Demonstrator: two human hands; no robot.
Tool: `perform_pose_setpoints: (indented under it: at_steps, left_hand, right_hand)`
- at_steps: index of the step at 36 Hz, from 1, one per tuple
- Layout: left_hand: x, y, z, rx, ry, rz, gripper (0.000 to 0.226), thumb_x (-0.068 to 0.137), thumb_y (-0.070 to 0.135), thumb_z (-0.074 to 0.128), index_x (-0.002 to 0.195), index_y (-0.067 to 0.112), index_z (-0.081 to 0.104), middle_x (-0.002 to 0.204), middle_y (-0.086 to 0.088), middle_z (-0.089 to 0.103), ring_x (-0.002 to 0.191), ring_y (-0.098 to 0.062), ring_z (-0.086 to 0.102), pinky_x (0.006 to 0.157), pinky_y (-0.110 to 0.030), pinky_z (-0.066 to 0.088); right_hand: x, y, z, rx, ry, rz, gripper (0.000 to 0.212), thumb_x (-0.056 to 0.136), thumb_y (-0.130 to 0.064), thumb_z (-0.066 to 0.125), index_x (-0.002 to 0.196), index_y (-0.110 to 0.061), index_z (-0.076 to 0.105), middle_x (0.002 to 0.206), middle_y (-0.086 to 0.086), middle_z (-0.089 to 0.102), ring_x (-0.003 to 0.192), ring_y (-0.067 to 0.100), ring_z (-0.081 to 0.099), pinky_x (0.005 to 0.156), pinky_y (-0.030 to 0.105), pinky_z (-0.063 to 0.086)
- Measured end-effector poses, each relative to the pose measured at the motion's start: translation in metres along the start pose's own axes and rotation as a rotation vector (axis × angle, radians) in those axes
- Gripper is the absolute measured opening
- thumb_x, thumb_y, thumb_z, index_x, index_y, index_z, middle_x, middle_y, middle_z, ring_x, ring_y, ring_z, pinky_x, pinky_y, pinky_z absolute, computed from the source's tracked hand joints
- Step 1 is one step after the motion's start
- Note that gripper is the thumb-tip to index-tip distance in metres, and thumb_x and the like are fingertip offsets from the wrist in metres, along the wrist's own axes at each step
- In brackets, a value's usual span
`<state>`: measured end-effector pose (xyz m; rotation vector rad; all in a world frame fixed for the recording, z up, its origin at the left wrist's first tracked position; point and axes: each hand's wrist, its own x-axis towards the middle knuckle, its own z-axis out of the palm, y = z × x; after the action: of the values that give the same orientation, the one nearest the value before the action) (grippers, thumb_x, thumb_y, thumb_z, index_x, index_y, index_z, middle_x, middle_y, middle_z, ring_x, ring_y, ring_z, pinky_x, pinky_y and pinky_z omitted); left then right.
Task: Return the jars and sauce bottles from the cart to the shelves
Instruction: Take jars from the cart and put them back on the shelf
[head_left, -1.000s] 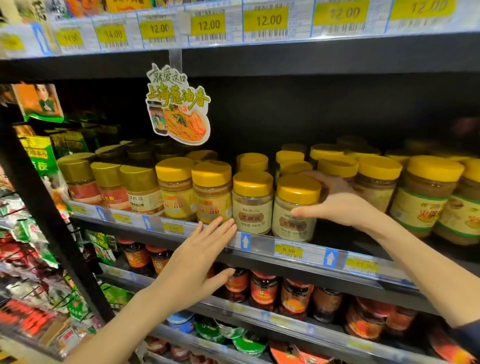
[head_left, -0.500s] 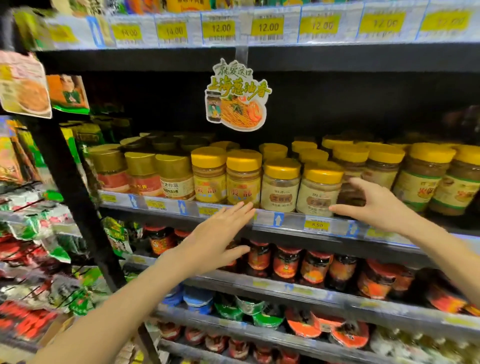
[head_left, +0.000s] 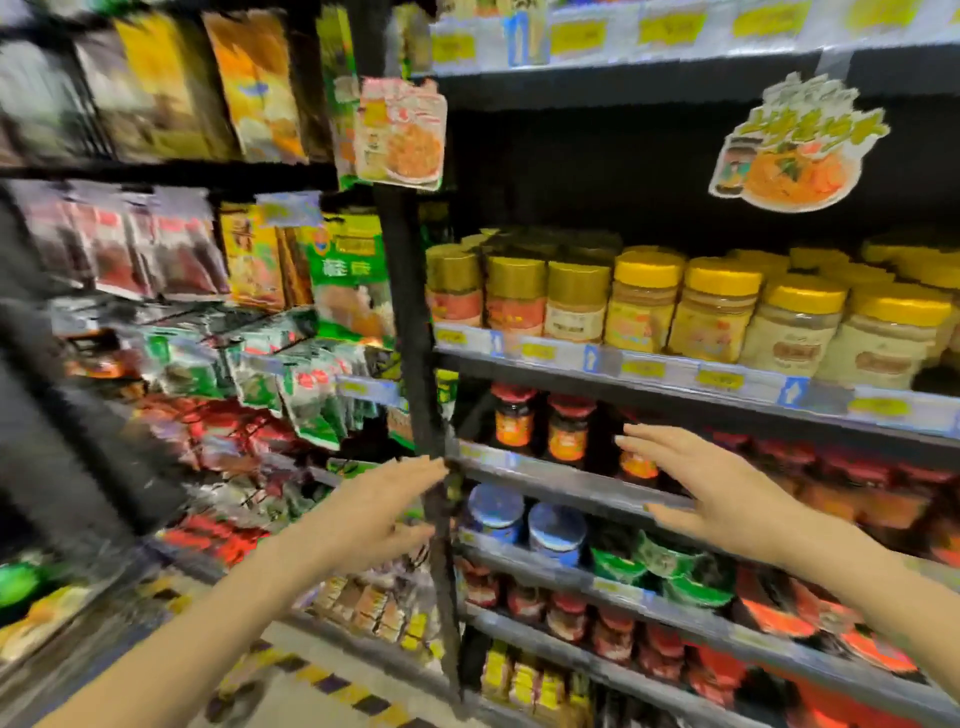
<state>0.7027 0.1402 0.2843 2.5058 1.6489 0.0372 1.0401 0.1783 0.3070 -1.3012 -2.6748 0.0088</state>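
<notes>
Yellow-lidded jars stand in rows on a shelf at upper right, with gold-lidded jars at their left end. Dark sauce jars with red lids fill the shelf below. My left hand hangs open in the air in front of the black upright post, fingers straight, holding nothing. My right hand is also open and empty, held off the shelves in front of the sauce jars. The picture is blurred by motion. No cart is in view.
Hanging packets of snacks and seasoning fill the racks to the left of the post. Blue-lidded tins and green tubs sit on lower shelves. A noodle sign hangs above the jars. Striped floor tape shows below.
My right hand has let go of the yellow-lidded jar and dropped away from the shelf. My left hand has also lowered. The view has swung left and down.
</notes>
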Motion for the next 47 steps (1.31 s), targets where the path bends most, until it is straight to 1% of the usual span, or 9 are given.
perform_pose_setpoints:
  at_steps: [3, 8, 14, 22, 25, 33, 39, 43, 47]
  left_hand:
    - [-0.055, -0.045, 0.008, -0.016, 0.016, -0.166, 0.087, 0.067, 0.074, 0.012, 0.145, 0.036, 0.018, 0.15, 0.018, 0.027, 0.136, -0.002, 0.029, 0.108, -0.019, 0.027]
    - [-0.146, -0.1, 0.02, -0.031, 0.062, -0.434, 0.068, 0.083, 0.064, 0.036, 0.142, 0.033, 0.026, 0.141, 0.017, 0.035, 0.13, -0.009, 0.042, 0.105, -0.023, 0.033]
    - [-0.237, -0.142, 0.034, -0.009, 0.017, -0.725, 0.061, 0.091, 0.042, 0.049, 0.145, 0.028, 0.024, 0.151, 0.007, 0.031, 0.135, -0.01, 0.035, 0.108, -0.024, 0.032]
    - [-0.307, -0.199, 0.047, -0.021, 0.04, -1.029, 0.061, 0.089, 0.041, 0.052, 0.143, 0.026, 0.029, 0.145, 0.007, 0.041, 0.129, -0.01, 0.042, 0.105, -0.023, 0.034]
    - [-0.319, -0.222, 0.047, -0.03, 0.028, -1.135, 0.06, 0.09, 0.043, 0.049, 0.143, 0.025, 0.028, 0.146, 0.007, 0.04, 0.129, -0.01, 0.043, 0.106, -0.025, 0.035]
    - [-0.34, -0.289, 0.054, -0.107, 0.067, -1.367, 0.064, 0.089, 0.046, 0.051, 0.144, 0.023, 0.029, 0.148, 0.005, 0.037, 0.135, -0.013, 0.037, 0.109, -0.027, 0.032]
    - [-0.342, -0.329, 0.07, -0.194, 0.095, -1.452, 0.063, 0.089, 0.041, 0.053, 0.143, 0.017, 0.031, 0.148, -0.001, 0.038, 0.135, -0.016, 0.035, 0.11, -0.029, 0.03]
    - [-0.339, -0.36, 0.078, -0.256, 0.097, -1.48, 0.059, 0.092, 0.034, 0.053, 0.142, 0.013, 0.031, 0.148, -0.003, 0.037, 0.135, -0.017, 0.035, 0.107, -0.022, 0.024]
    - [-0.34, -0.396, 0.089, -0.289, 0.084, -1.488, 0.06, 0.091, 0.04, 0.051, 0.142, 0.015, 0.033, 0.147, -0.002, 0.039, 0.134, -0.015, 0.036, 0.107, -0.022, 0.026]
  right_hand:
    - [0.048, -0.042, 0.016, 0.016, -0.074, -0.125, 0.065, 0.089, -0.04, 0.055, 0.145, -0.029, 0.022, 0.153, -0.007, 0.024, 0.141, 0.011, 0.026, 0.11, 0.022, 0.025]
    - [0.127, -0.125, 0.038, -0.009, -0.205, -0.38, 0.063, 0.093, -0.042, 0.047, 0.146, -0.028, 0.016, 0.155, -0.009, 0.013, 0.142, 0.009, 0.019, 0.113, 0.023, 0.024]
    - [0.21, -0.223, 0.071, -0.031, -0.283, -0.62, 0.067, 0.093, -0.039, 0.049, 0.148, -0.028, 0.013, 0.156, -0.008, 0.013, 0.142, 0.008, 0.018, 0.109, 0.019, 0.019]
    - [0.312, -0.336, 0.114, 0.062, -0.356, -0.873, 0.065, 0.09, -0.041, 0.054, 0.146, -0.028, 0.023, 0.15, -0.008, 0.027, 0.134, 0.011, 0.033, 0.106, 0.029, 0.036]
    - [0.349, -0.372, 0.129, 0.079, -0.388, -0.945, 0.065, 0.091, -0.041, 0.052, 0.146, -0.027, 0.022, 0.152, -0.007, 0.025, 0.139, 0.012, 0.026, 0.111, 0.03, 0.03]
    - [0.432, -0.445, 0.159, 0.097, -0.458, -1.068, 0.06, 0.09, -0.039, 0.053, 0.143, -0.022, 0.029, 0.148, -0.001, 0.033, 0.137, 0.016, 0.029, 0.11, 0.033, 0.031]
    - [0.476, -0.483, 0.187, 0.107, -0.491, -1.142, 0.063, 0.089, -0.043, 0.054, 0.143, -0.024, 0.029, 0.146, -0.002, 0.036, 0.134, 0.015, 0.033, 0.108, 0.034, 0.033]
    - [0.499, -0.507, 0.204, 0.13, -0.519, -1.164, 0.063, 0.088, -0.041, 0.056, 0.143, -0.023, 0.031, 0.146, -0.003, 0.037, 0.134, 0.014, 0.034, 0.108, 0.029, 0.032]
    - [0.524, -0.531, 0.224, 0.138, -0.559, -1.173, 0.062, 0.089, -0.039, 0.056, 0.143, -0.023, 0.031, 0.145, -0.002, 0.039, 0.133, 0.015, 0.036, 0.107, 0.03, 0.033]
